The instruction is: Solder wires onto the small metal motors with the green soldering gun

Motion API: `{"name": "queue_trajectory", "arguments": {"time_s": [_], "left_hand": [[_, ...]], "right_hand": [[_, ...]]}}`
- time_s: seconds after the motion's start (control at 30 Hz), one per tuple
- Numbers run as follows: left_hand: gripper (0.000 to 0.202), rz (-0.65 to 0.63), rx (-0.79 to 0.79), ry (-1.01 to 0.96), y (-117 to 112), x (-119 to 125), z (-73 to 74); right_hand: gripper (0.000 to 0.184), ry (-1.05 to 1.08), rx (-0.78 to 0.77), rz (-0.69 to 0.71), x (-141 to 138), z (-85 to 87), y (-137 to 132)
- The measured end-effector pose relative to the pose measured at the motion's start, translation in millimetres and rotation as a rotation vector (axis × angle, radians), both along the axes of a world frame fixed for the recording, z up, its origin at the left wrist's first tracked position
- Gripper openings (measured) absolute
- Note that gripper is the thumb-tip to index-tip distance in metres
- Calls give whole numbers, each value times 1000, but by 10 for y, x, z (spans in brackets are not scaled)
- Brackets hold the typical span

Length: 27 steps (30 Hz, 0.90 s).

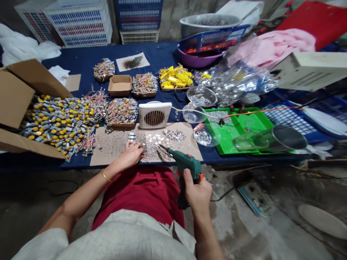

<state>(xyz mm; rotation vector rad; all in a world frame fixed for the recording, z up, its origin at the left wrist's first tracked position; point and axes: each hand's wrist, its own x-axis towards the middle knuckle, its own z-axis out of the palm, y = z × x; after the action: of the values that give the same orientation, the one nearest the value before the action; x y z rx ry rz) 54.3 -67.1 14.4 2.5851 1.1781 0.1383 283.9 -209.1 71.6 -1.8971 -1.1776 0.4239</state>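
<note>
Green soldering gun (187,162) in action here, closed firmly in the right grip (197,193), with the fingers (189,182) wrapped round its handle and its thin metal tip (162,147) reaching out over a sheet of brown card (116,148) on the worktop (81,61). The left grip (131,155) is down on that same card, just beside the tip, fingers curled low. Are they pinching something tiny? I can't tell from here. Right above them sits a short row of small silver connectors (131,136), with a scatter of silver bits (173,135) spread across the card to the right.

Just past the card, there's a white vent fan (155,115), and beside it a cardboard tray of wired motors (121,111). Further left, a big heap of yellow-capped motors (56,122) spills from a cardboard box (18,97), many with coloured wires attached. Behind them, a tray of yellow parts (175,77) waits, and a glass dish of silver bits (202,96) stands near a green tray (230,133). Plenty of wired motors on show, then, and plenty of loose silver pieces left on the card, though how many units are finished, nobody could say from this view!
</note>
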Motion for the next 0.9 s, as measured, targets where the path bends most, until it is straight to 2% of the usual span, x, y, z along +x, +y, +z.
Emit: {"name": "queue_trajectory", "arguments": {"time_s": [0.13, 0.3, 0.37, 0.43, 0.53, 0.6, 0.77, 0.9], "left_hand": [[16, -5, -40, -70, 16, -1, -42], [19, 205, 20, -248, -75, 25, -166], [19, 269, -8, -310, -89, 45, -184], [18, 300, -131, -403, -58, 68, -174], [18, 288, -399, -486, 63, 139, -138], [15, 278, -457, -460, 163, 225, -123], [12, 391, -270, -341, 334, 484, -144], [16, 461, -201, -256, 382, 599, -194]], "right_hand": [[50, 27, -10, -32, 50, -12, -28], [49, 18, -10, -31, 83, -3, 11], [49, 18, -8, -27, 86, 15, 25], [50, 18, -3, -26, 92, 37, 28], [51, 19, 10, -35, 109, 57, 19], [52, 25, 8, -53, 119, 55, 3], [54, 66, -40, -91, 131, 17, -71], [53, 65, -42, -89, 158, 7, -108]]}}
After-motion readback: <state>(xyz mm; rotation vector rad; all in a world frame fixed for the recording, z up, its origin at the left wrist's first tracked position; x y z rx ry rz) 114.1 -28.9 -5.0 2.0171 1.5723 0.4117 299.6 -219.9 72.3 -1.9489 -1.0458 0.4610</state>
